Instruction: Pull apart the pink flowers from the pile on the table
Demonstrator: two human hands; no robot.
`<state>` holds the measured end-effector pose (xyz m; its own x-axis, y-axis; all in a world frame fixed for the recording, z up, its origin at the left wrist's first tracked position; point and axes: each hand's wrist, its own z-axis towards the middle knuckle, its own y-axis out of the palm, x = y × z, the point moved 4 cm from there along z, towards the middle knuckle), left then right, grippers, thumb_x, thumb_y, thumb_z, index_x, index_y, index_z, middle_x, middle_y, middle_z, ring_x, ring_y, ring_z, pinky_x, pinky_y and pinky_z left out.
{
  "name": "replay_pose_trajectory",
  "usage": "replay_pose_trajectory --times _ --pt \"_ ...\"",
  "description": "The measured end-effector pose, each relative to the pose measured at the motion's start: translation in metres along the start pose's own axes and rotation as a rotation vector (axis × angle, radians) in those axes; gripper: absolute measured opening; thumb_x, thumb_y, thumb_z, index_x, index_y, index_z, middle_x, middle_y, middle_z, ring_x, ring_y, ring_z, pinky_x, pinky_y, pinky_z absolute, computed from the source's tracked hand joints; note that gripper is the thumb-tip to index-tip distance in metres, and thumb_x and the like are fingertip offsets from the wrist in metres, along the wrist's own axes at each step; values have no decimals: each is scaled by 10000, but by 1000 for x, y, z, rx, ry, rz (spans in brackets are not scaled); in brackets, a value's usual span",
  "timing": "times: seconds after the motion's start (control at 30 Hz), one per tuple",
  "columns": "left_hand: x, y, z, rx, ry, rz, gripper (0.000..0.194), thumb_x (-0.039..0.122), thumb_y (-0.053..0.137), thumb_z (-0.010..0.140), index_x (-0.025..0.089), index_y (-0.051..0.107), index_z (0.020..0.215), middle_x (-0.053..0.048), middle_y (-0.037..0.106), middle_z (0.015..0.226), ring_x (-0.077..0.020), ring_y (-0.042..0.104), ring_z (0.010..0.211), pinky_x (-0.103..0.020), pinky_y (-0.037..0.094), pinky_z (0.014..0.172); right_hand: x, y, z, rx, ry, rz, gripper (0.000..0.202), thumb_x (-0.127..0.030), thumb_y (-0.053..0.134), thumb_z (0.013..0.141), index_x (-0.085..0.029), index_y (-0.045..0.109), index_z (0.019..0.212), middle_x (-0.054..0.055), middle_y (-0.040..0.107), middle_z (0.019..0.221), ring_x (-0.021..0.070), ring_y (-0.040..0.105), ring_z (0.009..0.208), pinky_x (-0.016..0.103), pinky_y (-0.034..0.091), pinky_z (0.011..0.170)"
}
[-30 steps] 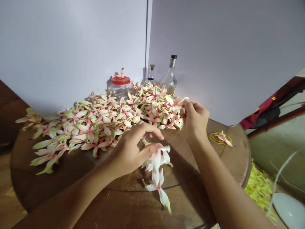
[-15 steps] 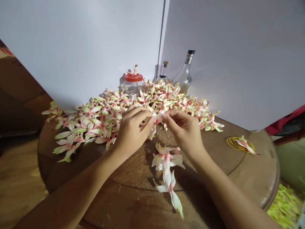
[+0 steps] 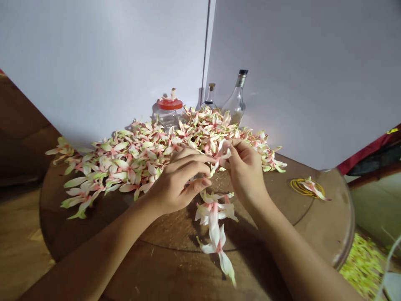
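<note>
A pink-and-white flower is pinched between the thumb and forefinger of my right hand. My left hand is just left of it, thumb and fingers apart, its fingertips close to the petals; whether they touch I cannot tell. Below both hands, a few loose flowers lie in an overlapping cluster on the round wooden table. Behind the hands spreads a wide heap of similar flowers, with pale green petal tips and pink centres.
A clear jar with a red lid, a flower on top, stands behind the heap. Two glass bottles, a small corked one and a taller one, are beside it. Yellow rubber bands lie at right. Yellow-green petals cover the floor.
My left hand has come down and its fingers have spread apart from the flower. My right hand keeps its pinch, and the flower shows more of its petals. The view has shifted slightly.
</note>
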<state>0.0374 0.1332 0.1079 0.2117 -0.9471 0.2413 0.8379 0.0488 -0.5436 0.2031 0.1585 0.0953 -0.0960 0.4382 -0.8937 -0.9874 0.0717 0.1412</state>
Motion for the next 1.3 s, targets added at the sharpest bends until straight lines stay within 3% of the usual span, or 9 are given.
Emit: replay_pose_trajectory --times 0.1,0.27,0.4,0.57,0.8,1.0,1.1,1.2,1.3 --pt "-2 -1 -2 46 -77 -84 228 329 439 1032 199 611 958 -100 706 1098 -231 613 1090 -437 461 1002 -8 3 -4 -11 -37 -98 226 -415 628 930 -219 583 826 1 587 742 112 556 608 260 453 562" --pt "-7 -3 -1 169 -266 -92 148 259 492 1019 187 617 1055 -39 672 922 -145 645 851 -284 487 745 -17 12 -15 -67 -122 -300 197 -412 587 957 -230 579 882 -3 579 749 105 505 552 273 399 526" --pt "-5 -3 3 136 -206 -3 69 202 580 974 181 645 984 -32 667 912 -153 621 883 -302 475 800 -17 15 -18 -85 -153 -407 165 -384 588 958 -231 596 898 -2 601 759 109 527 570 282 401 559" --pt "-1 1 3 18 -138 33 162 183 520 994 173 666 924 -68 634 990 -181 585 979 -349 467 866 -18 13 -16 -76 -147 -414 168 -369 575 966 -223 592 884 10 652 794 116 569 599 283 422 573" --pt "-6 3 4 64 -88 196 93 73 609 926 155 626 965 -48 657 975 -153 616 985 -311 506 910 -17 12 -14 -57 -149 -422 188 -354 571 964 -191 611 881 17 665 785 121 626 644 259 481 587" --pt "-15 7 -1 -12 -96 255 261 -18 579 900 163 623 1083 -50 641 1056 -145 624 1025 -261 514 897 -4 7 -7 -64 -8 -272 220 -389 604 941 -181 616 871 32 681 795 141 692 641 264 567 578" --pt "-18 7 -2 -20 -118 256 309 -87 535 867 160 626 1028 -45 626 1026 -154 623 1003 -267 516 863 -1 6 -6 -62 42 -217 235 -402 624 928 -176 616 865 36 676 786 140 695 634 267 592 586" --pt "-20 4 -2 -17 -138 258 224 -56 572 867 148 619 946 -49 616 997 -169 617 981 -289 515 843 -1 5 -5 -63 46 -225 243 -404 631 924 -172 621 854 41 676 772 136 688 638 265 597 590" --pt "-19 0 0 15 -94 305 81 86 666 890 142 608 878 -42 636 912 -178 608 913 -322 508 830 3 1 -2 -51 48 -226 248 -406 638 920 -174 610 836 37 667 723 134 666 609 268 583 561"
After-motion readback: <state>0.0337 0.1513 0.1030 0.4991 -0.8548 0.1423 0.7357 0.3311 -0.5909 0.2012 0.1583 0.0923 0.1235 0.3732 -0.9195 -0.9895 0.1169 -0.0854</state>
